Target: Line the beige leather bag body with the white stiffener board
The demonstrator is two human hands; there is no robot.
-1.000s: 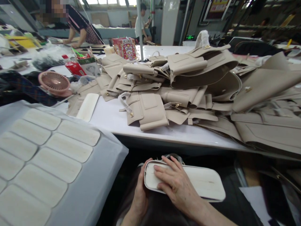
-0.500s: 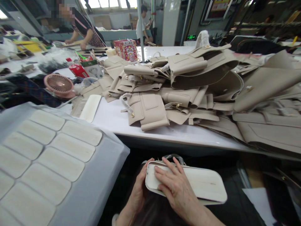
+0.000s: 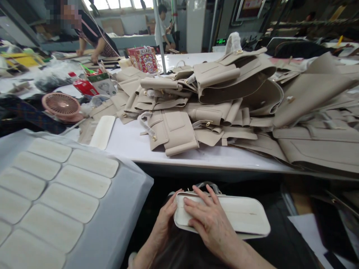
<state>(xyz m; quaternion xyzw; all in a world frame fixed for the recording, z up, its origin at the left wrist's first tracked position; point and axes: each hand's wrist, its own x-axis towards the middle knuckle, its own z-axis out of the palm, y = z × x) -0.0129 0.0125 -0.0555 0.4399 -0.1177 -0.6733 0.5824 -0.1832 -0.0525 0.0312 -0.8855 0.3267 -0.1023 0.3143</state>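
Note:
On my lap lies a bag (image 3: 221, 233) with its long base turned up; only a rim and part of a handle (image 3: 210, 185) show around it. A white rounded panel (image 3: 241, 215) with a small brown mark covers that base. My left hand (image 3: 168, 211) grips the bag's left end, fingers on the side and thumb along the edge. Spread flat over the panel's left part, the fingers of my right hand (image 3: 207, 213) press on its surface. The bag's body below is hidden.
Several white panels (image 3: 74, 186) lie in rows on a covered board (image 3: 120, 201) at left. Beige bag pieces (image 3: 179, 129) are heaped on the white table (image 3: 131, 149) ahead, beside a pink fan (image 3: 62, 105) and a loose panel (image 3: 102, 131). Another person (image 3: 89, 37) works behind.
The view has turned slightly right, so the table and board appear further left. Both hands keep almost the same places on the bag and panel.

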